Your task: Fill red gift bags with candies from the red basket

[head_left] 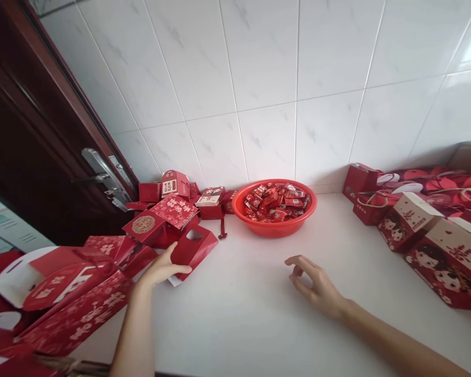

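Observation:
My left hand (163, 268) is at the near end of a red paper gift box (198, 246) with a cut-out in its top. Its thumb lies along the box's side and the other fingers are partly hidden, gripping it. Other red boxes, among them one with a round gold emblem (143, 224), are piled just behind and left of this hand. Over the white table (235, 324), my right hand (316, 285) holds nothing; its fingers are loosely bent and apart. Beyond both hands stands a red plastic basin (275, 228) filled with small red-wrapped packets (277, 201).
Several gift boxes with cartoon couples (449, 262) stand along the right side, with more red boxes and rope handles (371, 207) behind. Large red bags or boxes (82, 309) crowd the left edge. A tiled wall (267, 141) closes the back; a dark door (35, 131) is at left.

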Tool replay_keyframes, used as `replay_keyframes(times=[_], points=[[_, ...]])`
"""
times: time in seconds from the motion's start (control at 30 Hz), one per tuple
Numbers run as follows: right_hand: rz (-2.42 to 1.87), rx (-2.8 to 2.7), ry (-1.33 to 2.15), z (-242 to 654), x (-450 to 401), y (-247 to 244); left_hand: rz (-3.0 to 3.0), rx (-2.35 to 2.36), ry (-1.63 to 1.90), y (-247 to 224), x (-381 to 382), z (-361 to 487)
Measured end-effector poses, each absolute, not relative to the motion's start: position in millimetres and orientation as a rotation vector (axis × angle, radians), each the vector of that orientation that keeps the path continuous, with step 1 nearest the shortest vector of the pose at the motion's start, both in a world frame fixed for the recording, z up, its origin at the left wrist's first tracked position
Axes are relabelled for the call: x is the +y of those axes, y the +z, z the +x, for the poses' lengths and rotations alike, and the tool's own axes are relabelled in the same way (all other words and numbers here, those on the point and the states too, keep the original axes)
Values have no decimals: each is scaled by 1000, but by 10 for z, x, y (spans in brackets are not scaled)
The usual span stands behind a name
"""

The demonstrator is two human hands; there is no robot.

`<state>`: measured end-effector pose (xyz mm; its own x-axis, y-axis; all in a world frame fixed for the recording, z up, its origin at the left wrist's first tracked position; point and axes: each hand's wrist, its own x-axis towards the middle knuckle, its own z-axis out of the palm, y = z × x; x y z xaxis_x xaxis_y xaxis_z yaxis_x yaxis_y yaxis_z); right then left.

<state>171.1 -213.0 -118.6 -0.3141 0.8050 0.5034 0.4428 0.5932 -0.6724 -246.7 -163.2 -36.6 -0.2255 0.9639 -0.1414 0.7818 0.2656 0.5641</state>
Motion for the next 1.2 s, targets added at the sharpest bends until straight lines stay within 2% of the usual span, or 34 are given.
replay_keyframes(times=[0.07,0.17,0.37,0.67,0.73,0.83,1.0,1.2], points=[[-1056,-1868,651,1703,-2107,-1167,1611,2036,445,-258,-1737,-2370],[-1068,-1694,951,1692,-2086,-1130,1977,1749,380,-5,-1947,-2112],[-834,-1474,1490,1753,-2051,-1104,2451,1190,-23,492,-2059,-1220],[-533,-1606,1761,1815,-2082,-806,2585,621,-49,699,-1811,-523],[-544,-1594,1753,1798,-2097,-823,2557,504,12,705,-1752,-515],[-696,-1570,1539,1777,-2098,-930,2452,385,160,671,-1652,-530],[-892,-1601,1111,1751,-2071,-1068,2208,598,480,478,-1473,-487],[-1027,-1532,1087,1699,-2084,-1093,1997,655,500,295,-1330,-469]])
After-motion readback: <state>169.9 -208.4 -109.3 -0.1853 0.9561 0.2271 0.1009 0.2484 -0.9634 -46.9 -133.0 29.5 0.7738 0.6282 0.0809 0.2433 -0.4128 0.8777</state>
